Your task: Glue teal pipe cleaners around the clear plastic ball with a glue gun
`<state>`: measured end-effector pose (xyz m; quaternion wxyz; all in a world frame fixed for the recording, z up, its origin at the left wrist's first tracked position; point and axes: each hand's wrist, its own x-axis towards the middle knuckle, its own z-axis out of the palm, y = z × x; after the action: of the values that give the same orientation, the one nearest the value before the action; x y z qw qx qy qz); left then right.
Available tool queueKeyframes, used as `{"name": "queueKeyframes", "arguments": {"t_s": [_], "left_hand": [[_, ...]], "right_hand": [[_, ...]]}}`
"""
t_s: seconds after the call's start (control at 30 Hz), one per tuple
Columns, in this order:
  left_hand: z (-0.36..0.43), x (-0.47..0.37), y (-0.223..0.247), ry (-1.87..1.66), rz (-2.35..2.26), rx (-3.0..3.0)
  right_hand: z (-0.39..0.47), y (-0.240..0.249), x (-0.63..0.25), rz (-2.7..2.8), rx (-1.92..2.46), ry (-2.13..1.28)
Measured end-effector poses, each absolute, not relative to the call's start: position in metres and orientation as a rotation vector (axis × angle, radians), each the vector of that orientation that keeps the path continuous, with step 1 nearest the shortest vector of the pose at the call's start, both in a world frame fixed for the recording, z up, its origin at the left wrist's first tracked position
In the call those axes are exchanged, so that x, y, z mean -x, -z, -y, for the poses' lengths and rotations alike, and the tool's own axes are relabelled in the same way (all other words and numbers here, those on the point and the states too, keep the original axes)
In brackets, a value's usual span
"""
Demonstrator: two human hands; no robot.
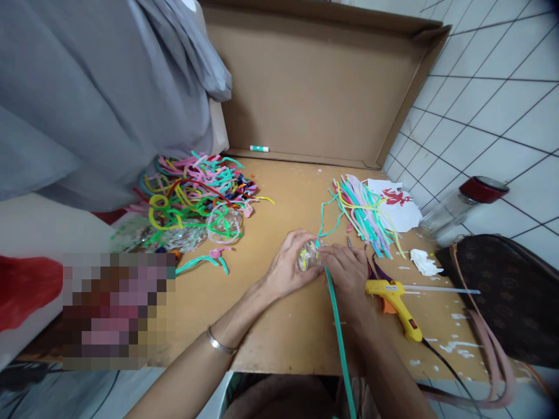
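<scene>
My left hand (290,265) is closed around a small clear plastic piece (305,258), rounded, with yellow and teal bits on it. Against its right side, the fingers of my right hand (347,265) press together on a teal pipe cleaner (338,326). The pipe cleaner's long end hangs down past the table's front edge. Just beyond my hands, a thin bent teal strand (323,218) lies on the table. Beside my right hand is a yellow glue gun (399,299) with a clear glue stick in its back. Dark-handled scissors (379,269) are partly hidden behind that hand.
A tangled heap of coloured pipe cleaners (196,186) lies at the left, a straight bundle (364,212) at the right. A glass bottle (454,206) and brown bag (502,297) stand by the tiled wall. Cardboard (314,87) rises at the back. A cord (449,369) crosses the front edge.
</scene>
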<state>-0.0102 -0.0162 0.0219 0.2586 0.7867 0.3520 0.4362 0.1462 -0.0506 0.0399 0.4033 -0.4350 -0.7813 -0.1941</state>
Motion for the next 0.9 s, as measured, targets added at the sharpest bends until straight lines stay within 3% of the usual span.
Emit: {"name": "queueKeyframes", "arguments": {"t_s": [0.9], "left_hand": [[0.0170, 0.0151, -0.0271, -1.029, -0.962, -2.182]], "right_hand": [[0.0483, -0.0402, -0.1498, 2.014, 1.099, 0.398]]}}
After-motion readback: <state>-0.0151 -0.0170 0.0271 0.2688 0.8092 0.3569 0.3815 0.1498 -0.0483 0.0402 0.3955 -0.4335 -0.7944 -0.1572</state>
